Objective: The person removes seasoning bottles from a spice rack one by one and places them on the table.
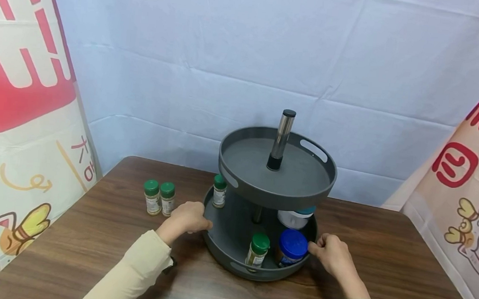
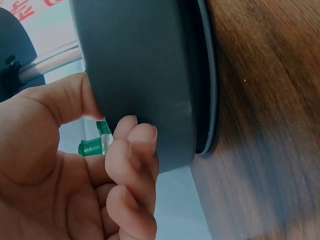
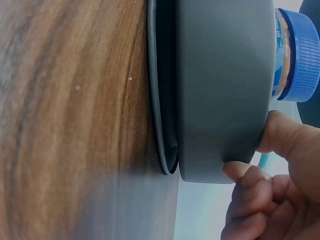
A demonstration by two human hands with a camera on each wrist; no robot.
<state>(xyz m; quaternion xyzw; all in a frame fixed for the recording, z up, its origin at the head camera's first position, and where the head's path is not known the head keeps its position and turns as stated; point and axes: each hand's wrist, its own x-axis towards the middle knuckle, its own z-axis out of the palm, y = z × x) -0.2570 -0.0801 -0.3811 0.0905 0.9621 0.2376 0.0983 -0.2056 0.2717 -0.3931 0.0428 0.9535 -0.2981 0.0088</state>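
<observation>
“So, from your remote seat, what do the hands have?”

“On my feed, the left hand pinches the near-left rim of the lower tray, thumb over the edge, fingers against the outer wall. The right hand pinches the rim opposite in the same manner.”

“And which hand is nearer to it?”

“Neither — both touch it. The lower tray sits on the tabletop right between them, with most of its round shape reaching away beyond them. Being round, it has no long axis that I can pick out; what I judge matters most is that the two grips face each other across it.”

“Anything in the way?”

“Just inside the right hand's grip stands a blue-lidded jar, with a front green-capped bottle beside it, toward the left hand. Past the right hand, partly hidden, is a white tub; past the left, a rear green-capped bottle. Above and beyond both hands, the upper tray rides on a metal post — I'd call that overhang the main obstacle. Two loose green-capped bottles stand outside the lower tray, just beyond and left of the left hand.”
</observation>
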